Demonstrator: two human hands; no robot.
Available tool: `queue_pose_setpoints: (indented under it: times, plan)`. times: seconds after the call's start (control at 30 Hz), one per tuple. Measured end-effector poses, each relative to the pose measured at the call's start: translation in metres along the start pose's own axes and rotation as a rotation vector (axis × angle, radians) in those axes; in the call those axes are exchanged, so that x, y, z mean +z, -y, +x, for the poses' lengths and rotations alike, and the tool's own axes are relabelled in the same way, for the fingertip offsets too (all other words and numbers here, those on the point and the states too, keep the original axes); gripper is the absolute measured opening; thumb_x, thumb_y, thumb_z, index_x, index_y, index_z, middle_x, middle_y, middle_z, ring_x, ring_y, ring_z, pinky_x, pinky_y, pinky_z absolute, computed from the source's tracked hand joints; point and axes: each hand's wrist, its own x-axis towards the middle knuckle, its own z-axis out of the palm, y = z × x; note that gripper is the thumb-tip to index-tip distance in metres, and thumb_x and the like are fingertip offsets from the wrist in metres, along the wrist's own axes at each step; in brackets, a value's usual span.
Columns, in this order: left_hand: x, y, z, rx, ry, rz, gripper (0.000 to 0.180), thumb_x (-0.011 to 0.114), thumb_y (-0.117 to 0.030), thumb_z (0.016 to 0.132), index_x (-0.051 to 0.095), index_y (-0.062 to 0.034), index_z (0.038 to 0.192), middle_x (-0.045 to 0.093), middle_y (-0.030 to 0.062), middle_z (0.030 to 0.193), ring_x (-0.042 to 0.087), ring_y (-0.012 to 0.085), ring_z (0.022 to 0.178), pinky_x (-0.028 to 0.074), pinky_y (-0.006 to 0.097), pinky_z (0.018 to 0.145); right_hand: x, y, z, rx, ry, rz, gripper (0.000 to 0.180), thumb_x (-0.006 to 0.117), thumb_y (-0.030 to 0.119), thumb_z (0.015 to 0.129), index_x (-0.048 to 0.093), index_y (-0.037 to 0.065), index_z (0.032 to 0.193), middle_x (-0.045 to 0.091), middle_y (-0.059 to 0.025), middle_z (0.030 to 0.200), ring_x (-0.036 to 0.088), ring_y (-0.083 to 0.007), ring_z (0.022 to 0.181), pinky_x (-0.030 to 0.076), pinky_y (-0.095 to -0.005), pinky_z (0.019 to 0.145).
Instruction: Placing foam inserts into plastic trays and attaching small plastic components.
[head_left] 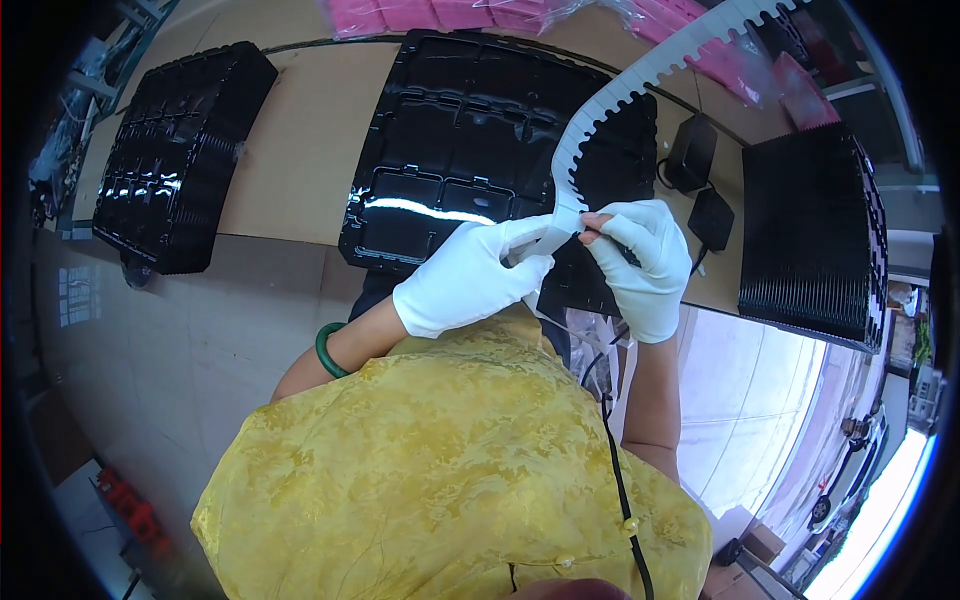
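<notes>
My left hand (470, 280), in a white glove, is closed on the lower end of a long pale strip (600, 105) with a row of tab-like teeth along one edge. From there the strip curves up and away to the far right, over a black moulded plastic tray (450, 140). My right hand (645, 265), gloved but with bare thumb and fingertips showing, pinches at the strip's edge just beside the left hand. Whether a small piece sits between those fingertips is too small to tell. Both hands are above the tray's near edge.
A stack of black trays (180, 160) stands on the left of the brown tabletop (300, 140), another stack (810, 230) on the right. Black box-shaped adapters (690, 152) with cables lie beside the middle tray. Pink packs in clear film (430, 14) line the back. A black cord (620, 470) hangs down my front.
</notes>
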Motion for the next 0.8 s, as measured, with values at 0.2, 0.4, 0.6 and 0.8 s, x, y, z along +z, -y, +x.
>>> queue_pose_setpoints:
  times: [0.2,0.4,0.6,0.8]
  plan:
    - [-0.005,0.002,-0.001,-0.028,0.040,-0.075,0.046,0.062,-0.008,0.099,0.058,-0.0024,0.145,0.071,0.0033,0.105,0.064,0.0070,0.088,0.054,0.025,0.079,0.007,-0.012,-0.001,-0.095,0.035,-0.026,0.026,0.083,0.003,0.077,0.068,0.011,0.096,0.072,-0.0021,0.096,0.064,-0.0238,0.085,0.052,-0.0342,0.070]
    - [-0.014,0.002,-0.003,-0.111,0.051,-0.252,0.045,0.061,-0.006,0.099,0.058,-0.0009,0.144,0.070,0.0039,0.100,0.062,0.0057,0.078,0.053,0.023,0.072,0.008,0.001,0.001,-0.110,0.012,-0.044,0.026,0.083,0.005,0.079,0.068,0.013,0.099,0.070,-0.0017,0.096,0.063,-0.0254,0.088,0.051,-0.0366,0.075]
    - [-0.014,-0.003,-0.002,-0.088,0.058,-0.169,0.041,0.059,-0.004,0.099,0.062,-0.0009,0.140,0.070,0.0039,0.098,0.063,0.0076,0.074,0.054,0.023,0.069,0.011,-0.005,0.004,-0.149,0.015,-0.057,0.026,0.082,0.004,0.079,0.067,0.013,0.098,0.069,-0.0014,0.096,0.063,-0.0249,0.088,0.051,-0.0355,0.074]
    - [-0.016,0.004,0.002,0.194,-0.024,0.220,0.032,0.060,-0.014,0.102,0.068,0.0021,0.129,0.073,0.0034,0.100,0.065,0.0075,0.090,0.053,0.027,0.084,0.014,-0.005,0.002,-0.101,0.025,0.010,0.024,0.080,0.003,0.080,0.066,0.012,0.097,0.069,-0.0020,0.095,0.063,-0.0249,0.088,0.051,-0.0353,0.074]
